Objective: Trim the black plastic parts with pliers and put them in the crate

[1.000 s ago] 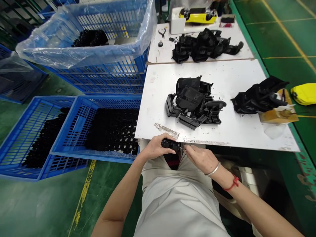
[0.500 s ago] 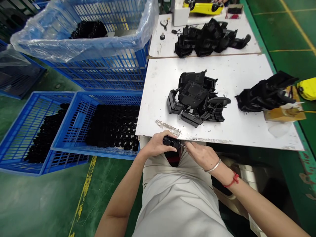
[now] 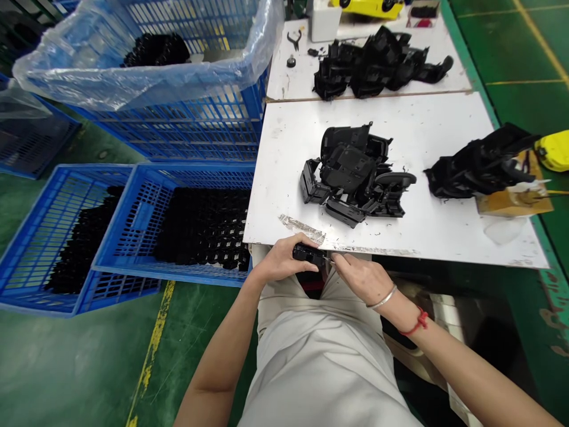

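Observation:
At the table's front edge, my left hand is closed round a small black plastic part, thumb and fingers on its two long sides. My right hand pinches a thin metal tool, its tip against the right end of that part; the rest of the tool is hidden in my fingers. Just beyond my hands, a pile of black plastic parts lies on the white table.
More black parts lie at the back, near pliers. Others rest by a cardboard box at the right. Blue crates with black parts stand at the left, below a plastic-lined crate. Yellow items sit at the back and right.
The view has shifted slightly, and the far table items sit a little higher in it. Both hands keep their hold with almost no visible movement.

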{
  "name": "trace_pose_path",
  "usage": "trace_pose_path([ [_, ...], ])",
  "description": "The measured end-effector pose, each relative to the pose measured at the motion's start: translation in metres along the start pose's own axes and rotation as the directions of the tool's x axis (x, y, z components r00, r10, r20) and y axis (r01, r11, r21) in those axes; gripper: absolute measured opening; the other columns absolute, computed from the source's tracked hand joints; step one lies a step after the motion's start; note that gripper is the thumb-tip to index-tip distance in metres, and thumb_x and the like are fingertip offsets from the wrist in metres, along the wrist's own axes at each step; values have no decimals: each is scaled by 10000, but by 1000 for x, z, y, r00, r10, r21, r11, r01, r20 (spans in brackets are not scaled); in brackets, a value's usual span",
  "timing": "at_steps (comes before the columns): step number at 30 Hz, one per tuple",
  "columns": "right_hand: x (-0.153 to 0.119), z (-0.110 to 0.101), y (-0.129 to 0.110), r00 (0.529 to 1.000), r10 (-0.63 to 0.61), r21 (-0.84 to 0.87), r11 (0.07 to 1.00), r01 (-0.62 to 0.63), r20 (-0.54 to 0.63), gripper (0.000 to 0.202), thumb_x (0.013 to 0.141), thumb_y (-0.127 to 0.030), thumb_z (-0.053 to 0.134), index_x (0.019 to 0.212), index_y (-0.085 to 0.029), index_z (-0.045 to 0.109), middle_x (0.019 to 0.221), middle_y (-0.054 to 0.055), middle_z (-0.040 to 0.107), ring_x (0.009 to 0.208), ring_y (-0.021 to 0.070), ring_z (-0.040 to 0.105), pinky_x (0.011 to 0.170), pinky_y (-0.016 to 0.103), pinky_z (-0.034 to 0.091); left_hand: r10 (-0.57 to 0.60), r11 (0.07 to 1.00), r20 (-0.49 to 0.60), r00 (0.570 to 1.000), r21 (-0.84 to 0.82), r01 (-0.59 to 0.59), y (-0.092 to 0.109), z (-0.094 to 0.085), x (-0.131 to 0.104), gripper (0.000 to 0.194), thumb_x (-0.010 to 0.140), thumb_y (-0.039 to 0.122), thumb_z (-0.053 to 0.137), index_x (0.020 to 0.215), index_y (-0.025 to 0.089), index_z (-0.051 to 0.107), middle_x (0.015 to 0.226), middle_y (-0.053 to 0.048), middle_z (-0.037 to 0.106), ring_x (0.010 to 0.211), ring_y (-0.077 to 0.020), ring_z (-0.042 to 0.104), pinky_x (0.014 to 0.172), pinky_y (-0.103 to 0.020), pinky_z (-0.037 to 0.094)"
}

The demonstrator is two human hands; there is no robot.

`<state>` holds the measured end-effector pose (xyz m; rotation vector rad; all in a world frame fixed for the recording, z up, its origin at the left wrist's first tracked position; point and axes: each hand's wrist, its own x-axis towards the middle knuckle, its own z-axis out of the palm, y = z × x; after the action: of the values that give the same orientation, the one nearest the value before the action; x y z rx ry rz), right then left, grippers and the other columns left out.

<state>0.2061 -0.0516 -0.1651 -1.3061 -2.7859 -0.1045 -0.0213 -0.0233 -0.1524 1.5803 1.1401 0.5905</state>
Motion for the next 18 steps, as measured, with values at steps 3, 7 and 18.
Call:
trace_pose_path([
  [3,1,0,0,998,5,-8,1000,-4,55,292,957,-165,324,950,-188,615,651,23,584,453,106,460,432,287,120,-15,1000,13,1000,7,15,2,0,0,433,662,366,794,1012,179,623,1017,-60,683,962,-221,637,839,-302,491],
  [7,1,-1,0,995,3,19,1000,-5,97,308,943,-130,298,986,-181,599,657,27,577,443,101,430,430,287,116,-23,1000,16,1000,11,23,3,-1,0,437,661,378,792,1013,182,621,1026,-59,682,971,-225,634,848,-307,491],
  [18,2,-5,1,987,-21,31,999,16,161,353,874,-39,287,1036,-164,575,671,38,583,439,108,429,424,284,135,-7,1000,-7,1000,11,7,1,0,0,434,653,389,795,999,185,629,1017,-55,681,981,-227,630,865,-308,485],
])
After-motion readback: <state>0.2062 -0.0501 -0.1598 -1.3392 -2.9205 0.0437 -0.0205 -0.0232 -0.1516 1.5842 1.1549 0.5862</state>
